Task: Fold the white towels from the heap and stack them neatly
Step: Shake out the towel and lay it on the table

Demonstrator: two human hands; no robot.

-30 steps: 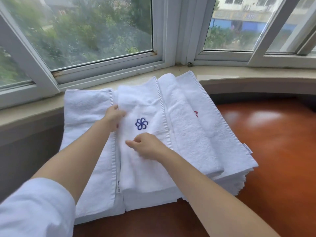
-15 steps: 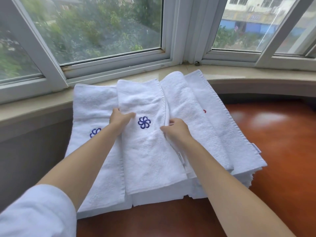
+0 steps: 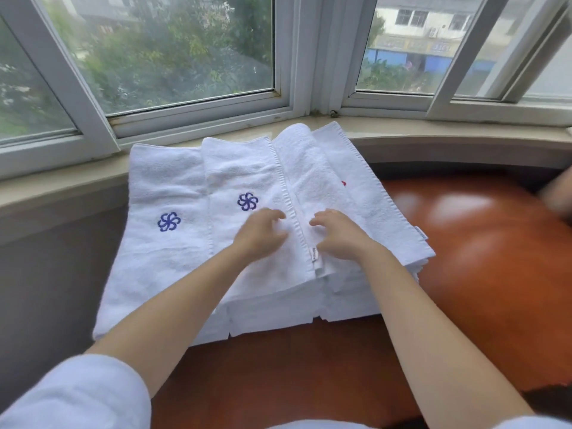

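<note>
Folded white towels lie side by side in stacks on a reddish-brown table by the window. The left towel and the middle towel each show a blue flower emblem. To the right lie a towel with a rolled far end and one with a partly hidden red mark. My left hand rests on the middle towel near its right hem, fingers loosely spread. My right hand lies on the neighbouring towel, fingers relaxed. Neither hand holds anything.
The reddish-brown table stretches to the right of the stacks. A beige windowsill and white window frames run behind them. A blurred shape, perhaps another person's hand, shows at the right edge.
My left hand has moved right, from the middle towel's left edge to its right hem. My right hand let go of that hem and now lies flat. The view shifted left.
</note>
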